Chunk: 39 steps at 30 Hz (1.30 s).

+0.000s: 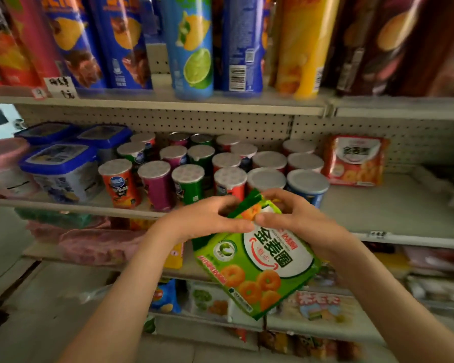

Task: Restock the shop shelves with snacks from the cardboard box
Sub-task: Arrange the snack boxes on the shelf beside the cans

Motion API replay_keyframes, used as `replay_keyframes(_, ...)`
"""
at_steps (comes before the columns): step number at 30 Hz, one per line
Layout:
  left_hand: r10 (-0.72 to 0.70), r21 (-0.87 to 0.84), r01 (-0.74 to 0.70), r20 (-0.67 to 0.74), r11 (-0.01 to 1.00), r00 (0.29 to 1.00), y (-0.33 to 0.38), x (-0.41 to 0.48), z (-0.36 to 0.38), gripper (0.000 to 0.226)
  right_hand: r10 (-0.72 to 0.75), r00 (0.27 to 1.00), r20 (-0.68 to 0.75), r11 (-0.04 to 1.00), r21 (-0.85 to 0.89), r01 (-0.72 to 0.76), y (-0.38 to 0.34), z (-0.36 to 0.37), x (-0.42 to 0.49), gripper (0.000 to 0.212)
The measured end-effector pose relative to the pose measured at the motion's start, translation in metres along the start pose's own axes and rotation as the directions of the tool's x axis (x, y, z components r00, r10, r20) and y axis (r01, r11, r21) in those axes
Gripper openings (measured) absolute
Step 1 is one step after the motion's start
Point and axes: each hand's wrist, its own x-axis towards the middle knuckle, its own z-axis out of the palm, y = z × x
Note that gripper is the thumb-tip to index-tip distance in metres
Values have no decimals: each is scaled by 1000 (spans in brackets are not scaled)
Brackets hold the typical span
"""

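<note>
Both hands on it: my left hand (210, 218) and right hand (299, 218) pinch the top end of the green ring-snack bag (260, 265). The fingers are curled over the seam and the thumbs nearly meet on the printed face. The bag hangs tilted in the lower centre of the frame, in front of the shelves and touching none of them.

It looks light and puffy to me, a soft, slick film over brittle rings. I judge the flat top seam the safe hold, or the two side edges. A squeeze on the belly would likely crush what's inside.

A red bag of the same brand (355, 159) stands at centre right against the pegboard. A bare stretch of the middle shelf (393, 205) lies in front of it, which seems the natural spot.

In the way, right behind my knuckles, rows of short crisp cans (189, 179) are packed tight. The blue can (307, 184) at the front corner sits just beside my right hand and is easy to clip. Blue-lidded tubs (60, 166) sit at centre left, and tall crisp tubes (194, 48) stand along the top. I can't see the cardboard box.
</note>
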Motion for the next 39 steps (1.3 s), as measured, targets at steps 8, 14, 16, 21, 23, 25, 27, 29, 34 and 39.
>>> replay_keyframes(8,103,-132,-116,-100,985,990,44,56,64,31,-43,993,-110,998,-52,37,-10,-95,-43,40)
replay_keyframes(14,72,-350,-158,-247,923,966,69,105,118,24,-107,904,-415,993,4,120,5,-180,-53,46)
replay_keyframes(16,47,-418,-180,-310,891,949,82,127,140,21,-117,847,-518,976,97,193,15,-210,-49,44)
replay_keyframes(21,-65,-531,-202,-441,823,895,110,190,179,19,32,851,-524,974,206,90,44,-279,-39,24)
replay_keyframes(23,-69,-522,-214,-470,826,880,120,220,192,16,70,886,-459,977,209,31,53,-304,-34,16)
replay_keyframes(25,-81,-492,-210,-505,845,859,123,242,197,13,84,891,-446,981,193,4,59,-321,-25,25)
replay_keyframes(27,-117,-457,-177,-544,872,831,121,264,201,19,80,897,-434,987,160,-11,62,-334,-14,38)
replay_keyframes(29,-156,-430,-139,-581,892,799,113,281,204,25,74,913,-402,991,135,-21,66,-343,-1,39)
replay_keyframes(34,-217,-382,-64,-646,922,732,101,300,198,43,84,911,-403,989,146,-27,83,-346,35,45)
replay_keyframes(39,-230,-364,-31,-651,931,724,90,312,189,50,81,890,-449,960,275,51,88,-340,50,29)
